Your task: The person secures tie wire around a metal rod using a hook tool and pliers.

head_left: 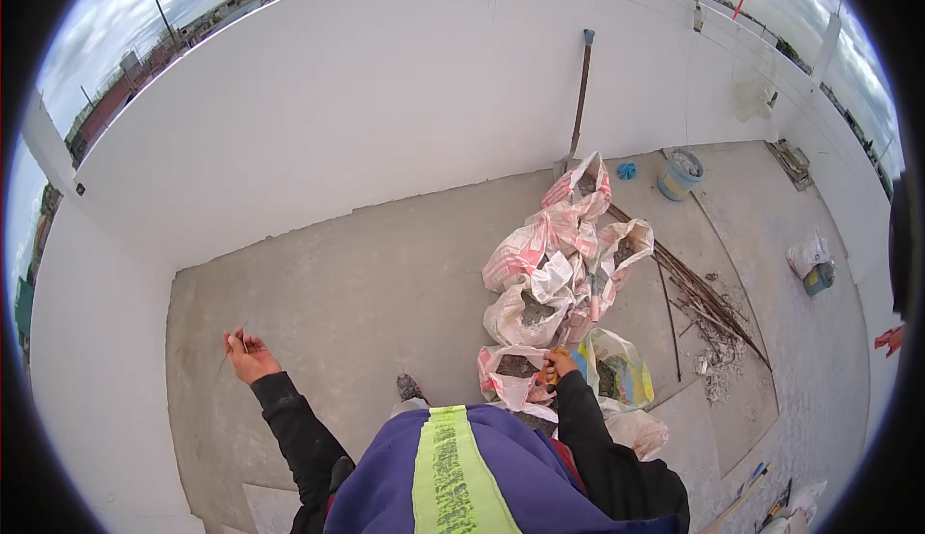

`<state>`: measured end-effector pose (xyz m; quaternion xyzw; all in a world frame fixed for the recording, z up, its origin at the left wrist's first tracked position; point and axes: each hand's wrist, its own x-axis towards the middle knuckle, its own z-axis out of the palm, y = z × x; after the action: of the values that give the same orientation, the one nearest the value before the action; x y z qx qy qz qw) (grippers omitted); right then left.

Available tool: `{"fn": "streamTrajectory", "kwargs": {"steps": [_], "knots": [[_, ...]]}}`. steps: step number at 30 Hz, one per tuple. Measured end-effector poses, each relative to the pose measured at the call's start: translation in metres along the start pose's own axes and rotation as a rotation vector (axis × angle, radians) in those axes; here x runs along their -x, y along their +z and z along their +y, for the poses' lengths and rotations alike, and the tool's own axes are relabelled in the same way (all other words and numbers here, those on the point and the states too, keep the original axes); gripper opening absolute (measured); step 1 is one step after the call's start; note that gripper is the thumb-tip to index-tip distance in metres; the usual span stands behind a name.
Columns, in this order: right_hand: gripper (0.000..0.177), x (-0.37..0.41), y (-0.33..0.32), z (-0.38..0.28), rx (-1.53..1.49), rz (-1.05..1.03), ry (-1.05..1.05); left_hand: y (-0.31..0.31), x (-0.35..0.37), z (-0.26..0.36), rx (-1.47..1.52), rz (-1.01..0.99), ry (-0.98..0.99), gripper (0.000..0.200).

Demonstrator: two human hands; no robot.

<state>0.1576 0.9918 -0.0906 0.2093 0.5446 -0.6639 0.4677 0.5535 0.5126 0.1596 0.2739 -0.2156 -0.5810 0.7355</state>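
My left hand [251,357] is out over the bare floor to the left, fingers pinched on a thin strand that looks like wire. Low among the sacks, my right hand [557,367] is closed around something with a yellow-orange handle, whose kind I cannot make out. Just beside that hand are an open red-and-white sack [491,365] with dark rubble in it and a yellow-green-blue sack [631,372]. More open sacks of debris, including a white one [503,320] and a pink-striped one [515,255], stand in a cluster beyond.
A shovel [582,96] leans on the white wall [366,91]. Farther right are a blue bucket [677,185], a pile of thin rods [708,293] and scattered rubble [721,356]. Tools [776,505] lie at lower right. Another person's hand [890,339] shows at the right edge.
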Motion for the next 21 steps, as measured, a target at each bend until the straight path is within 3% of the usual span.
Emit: {"fn": "streamTrajectory", "kwargs": {"steps": [2,6,10,12,15,19,21], "knots": [[0.01,-0.03,0.073,-0.043,-0.136,-0.034,-0.03,0.036,-0.061,-0.016,-0.04,0.042,-0.023,0.025],[0.007,-0.021,0.21,-0.147,-0.315,0.132,-0.629,0.123,-0.127,-0.054,-0.056,-0.038,-0.038,0.026],[0.017,-0.04,0.285,-0.267,-0.269,-0.088,-0.741,0.203,-0.158,-0.107,-0.043,-0.14,0.032,0.027],[0.015,-0.055,0.319,-0.334,-0.208,-0.015,-0.782,0.221,-0.176,-0.128,-0.045,-0.127,0.054,0.027],[0.016,-0.105,0.373,-0.453,-0.064,0.036,-1.011,0.235,-0.21,-0.151,-0.082,-0.113,0.124,0.026],[0.016,-0.16,0.472,-0.643,0.089,0.103,-1.281,0.238,-0.249,-0.157,-0.04,0.089,0.436,0.024],[0.014,-0.192,0.524,-0.734,0.159,0.155,-1.372,0.251,-0.254,-0.159,-0.091,0.209,0.473,0.023]]}}
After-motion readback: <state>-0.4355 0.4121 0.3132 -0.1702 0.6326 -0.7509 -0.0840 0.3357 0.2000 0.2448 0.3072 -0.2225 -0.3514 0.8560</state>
